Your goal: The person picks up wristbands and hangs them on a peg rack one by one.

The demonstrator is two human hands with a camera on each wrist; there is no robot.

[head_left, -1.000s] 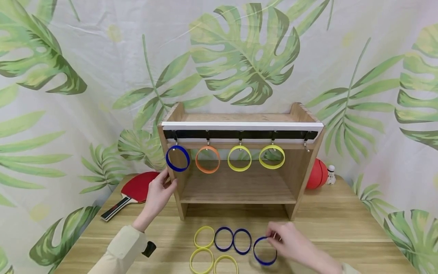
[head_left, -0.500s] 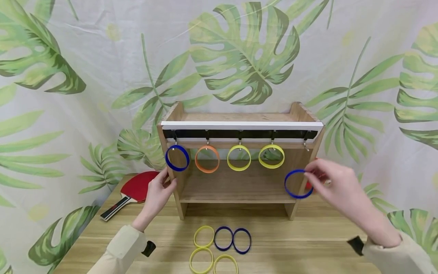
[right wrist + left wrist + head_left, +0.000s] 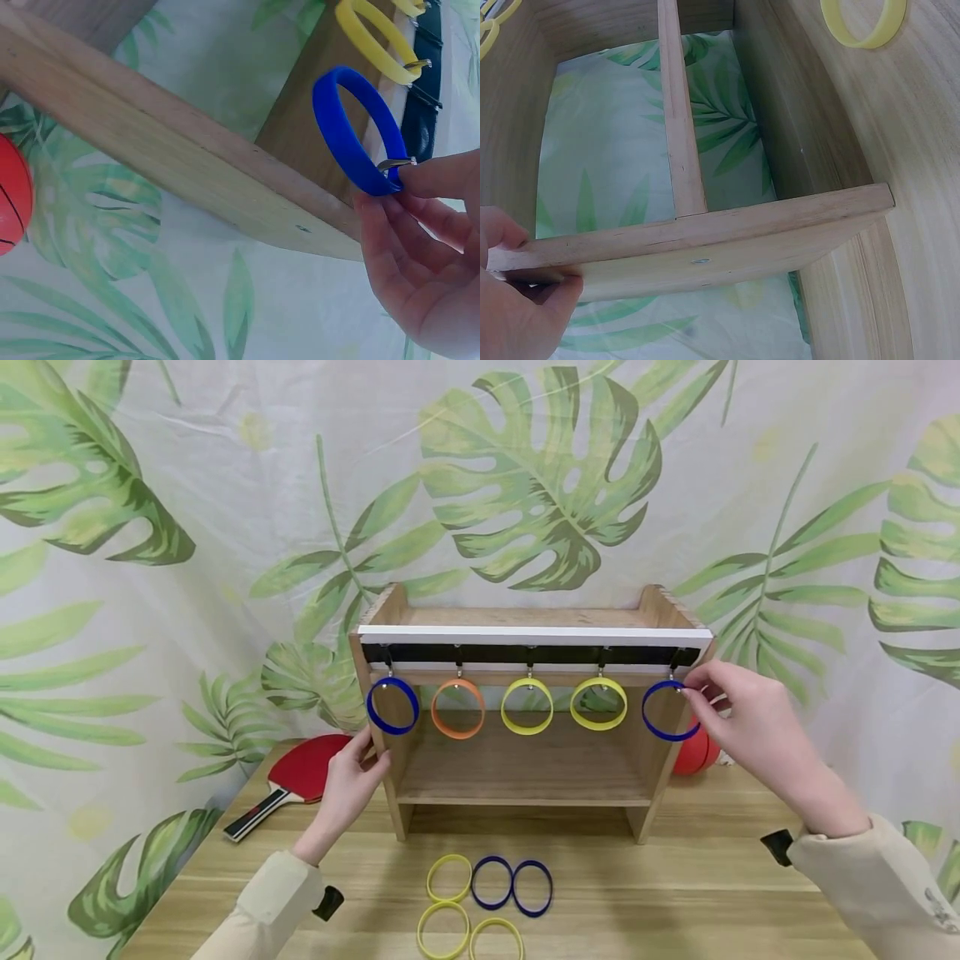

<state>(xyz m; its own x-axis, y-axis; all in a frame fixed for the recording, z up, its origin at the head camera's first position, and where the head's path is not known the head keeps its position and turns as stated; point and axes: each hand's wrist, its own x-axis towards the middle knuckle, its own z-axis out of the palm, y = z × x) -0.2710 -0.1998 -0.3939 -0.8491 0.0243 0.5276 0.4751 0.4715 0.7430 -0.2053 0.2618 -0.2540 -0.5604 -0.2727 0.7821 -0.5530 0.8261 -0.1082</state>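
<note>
My right hand (image 3: 765,718) pinches a blue silicone wristband (image 3: 672,737) between thumb and fingers at the rightmost hook of the wooden shelf. In the right wrist view the tip of the metal hook (image 3: 396,163) shows inside the blue band (image 3: 336,131), right by my thumb. My left hand (image 3: 347,783) grips the shelf's left side panel (image 3: 697,262), thumb on one face and a finger on the other. From the other hooks hang a blue band (image 3: 392,732), an orange band (image 3: 456,737) and two yellow bands (image 3: 527,732).
Two blue bands (image 3: 492,907) and several yellow bands (image 3: 442,956) lie on the wooden table (image 3: 712,893) before the shelf (image 3: 517,760). A red table tennis paddle (image 3: 307,768) lies at the left. Behind the shelf's right side is a red ball (image 3: 693,756).
My right hand has picked up the blue wristband from the table and lifted it to the rightmost hook. My left hand has stayed on the shelf's side.
</note>
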